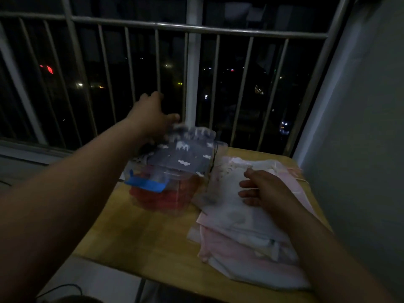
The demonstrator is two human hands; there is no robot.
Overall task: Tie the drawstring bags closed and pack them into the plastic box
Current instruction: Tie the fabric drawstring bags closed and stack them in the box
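A dark grey drawstring bag [188, 154] with white patterns lies over the top of a clear plastic box [161, 191] that has a blue clip and red cloth inside. My left hand [150, 119] holds the far left edge of that bag, thumb against it. A black drawstring [215, 156] hangs off the bag's right side. To the right sits a stack of pale pink and white bags [244, 228]. My right hand [262, 189] rests on the top of this stack, fingers loosely curled over the cloth. The scene is dim and the grey bag is blurred.
The box and the stack stand on a small wooden table [140, 235]. A metal window railing [192, 27] runs close behind it, and a grey wall [360, 127] borders the right side. A dark cable [61, 289] lies on the floor at the lower left.
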